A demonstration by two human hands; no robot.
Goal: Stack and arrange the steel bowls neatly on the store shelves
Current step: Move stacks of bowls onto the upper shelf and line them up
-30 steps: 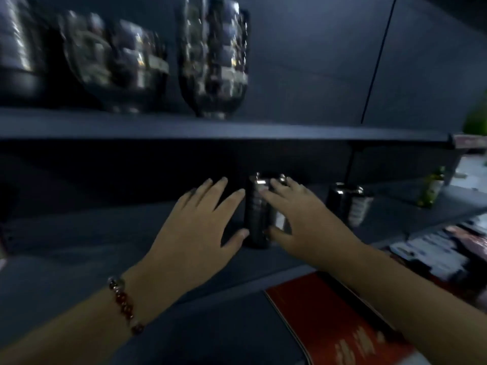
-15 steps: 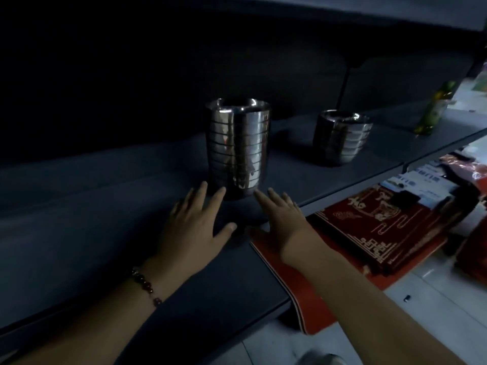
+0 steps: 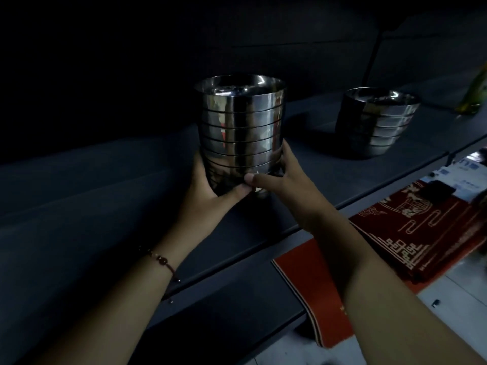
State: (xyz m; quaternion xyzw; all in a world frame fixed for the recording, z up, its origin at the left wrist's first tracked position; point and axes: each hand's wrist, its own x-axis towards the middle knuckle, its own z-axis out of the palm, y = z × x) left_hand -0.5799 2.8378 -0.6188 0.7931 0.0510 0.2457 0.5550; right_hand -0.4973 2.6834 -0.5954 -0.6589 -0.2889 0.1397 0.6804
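A tall stack of several nested steel bowls (image 3: 241, 127) stands upright in the middle of the view over the dark shelf (image 3: 105, 196). My left hand (image 3: 208, 191) grips its base from the left, thumb under the front. My right hand (image 3: 279, 180) grips the base from the right, thumb meeting the left thumb. Whether the stack rests on the shelf or is lifted off it, I cannot tell. A shorter stack of steel bowls (image 3: 376, 119) sits on the same shelf to the right, apart from both hands.
Red boxes with gold patterns (image 3: 411, 233) lie below the shelf's front edge at right, with a pale tiled floor (image 3: 453, 306) beneath. A greenish bottle (image 3: 474, 93) stands at the far right of the shelf. The shelf's back is dark.
Both hands were flat and open just short of the tall stack; now they have closed round its base. The view has dropped from the upper shelf to this one.
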